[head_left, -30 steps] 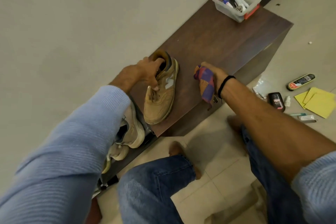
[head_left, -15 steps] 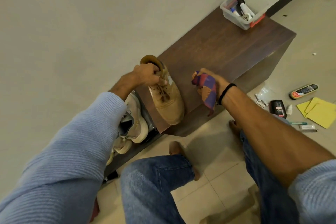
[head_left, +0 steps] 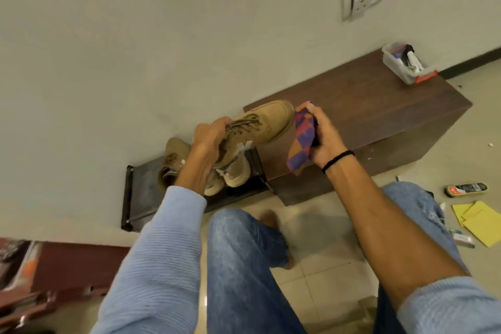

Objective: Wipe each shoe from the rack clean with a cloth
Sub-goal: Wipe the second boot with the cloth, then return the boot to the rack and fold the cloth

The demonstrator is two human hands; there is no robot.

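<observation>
My left hand grips a tan suede sneaker by its laced upper and holds it in the air, toe pointing right. My right hand holds a purple and orange checked cloth bunched in its fingers, right beside the sneaker's toe. Whether the cloth touches the toe I cannot tell. On the low dark shoe rack below sit a second tan sneaker and a pale sneaker, partly hidden by my left forearm.
A dark wooden cabinet stands against the wall with a clear plastic tub of supplies on its far end. A shoe brush, yellow cloths and small tubes lie on the tiled floor at right. My knees in jeans fill the foreground.
My left hand has lifted the tan sneaker off the cabinet top into the air. My right hand has brought the cloth up to its toe. The camera has tilted, showing the rack.
</observation>
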